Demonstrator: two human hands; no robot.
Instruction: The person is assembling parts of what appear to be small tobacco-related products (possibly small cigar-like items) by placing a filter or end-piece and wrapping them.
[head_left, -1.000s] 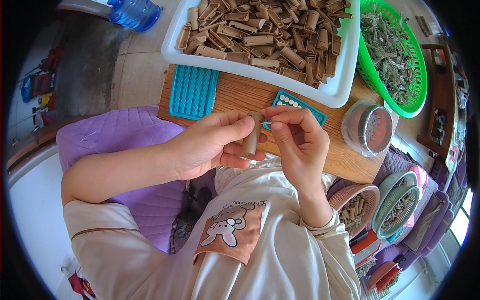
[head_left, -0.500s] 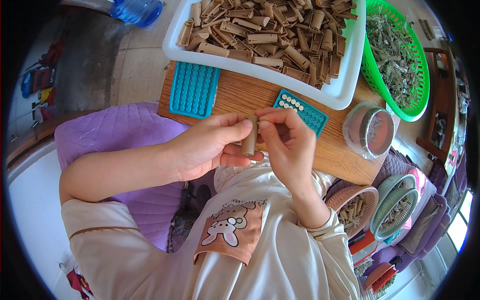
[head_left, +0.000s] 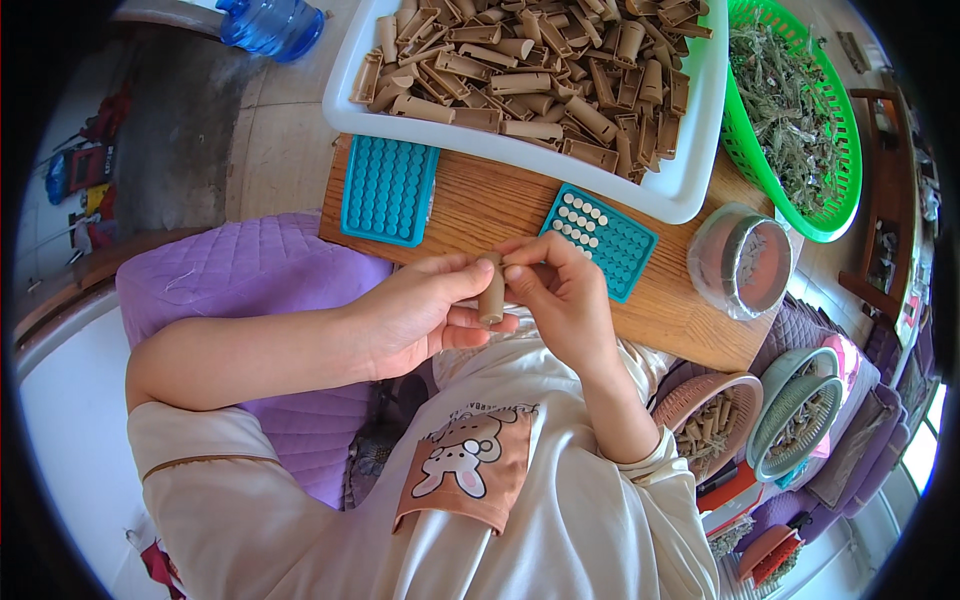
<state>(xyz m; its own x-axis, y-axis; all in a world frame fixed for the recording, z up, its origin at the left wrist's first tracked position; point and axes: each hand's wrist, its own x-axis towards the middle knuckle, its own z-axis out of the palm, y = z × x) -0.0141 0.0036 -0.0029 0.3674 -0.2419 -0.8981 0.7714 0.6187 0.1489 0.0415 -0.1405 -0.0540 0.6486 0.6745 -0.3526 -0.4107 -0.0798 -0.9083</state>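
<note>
Between my two hands, above my lap and close to the table's near edge, is a small brown plastic cylinder [head_left: 491, 299]. My left hand [head_left: 425, 310] grips it, the thumb on its upper part and the fingers behind and under it. My right hand [head_left: 565, 305] is closed in a pinch at the cylinder's upper right side; whether a smaller part sits between those fingertips is hidden. Just beyond my right hand lies a teal tray [head_left: 620, 258] of round cups, with several white discs [head_left: 578, 222] in its left part. Another teal tray [head_left: 388, 190] lies left of it.
A white bin [head_left: 690, 190] of brown half-shell pieces [head_left: 520, 85] stands at the table's [head_left: 480, 190] far side. At the right are a green basket [head_left: 850, 170] of thin clear-grey pieces, a plastic-lined round container [head_left: 715, 262] and more baskets [head_left: 745, 430]. A purple quilted cover [head_left: 240, 265] lies left.
Both hands have shifted slightly down and left with the cylinder. More of the right-hand teal tray and its white discs shows now. The whole view has moved a little.
</note>
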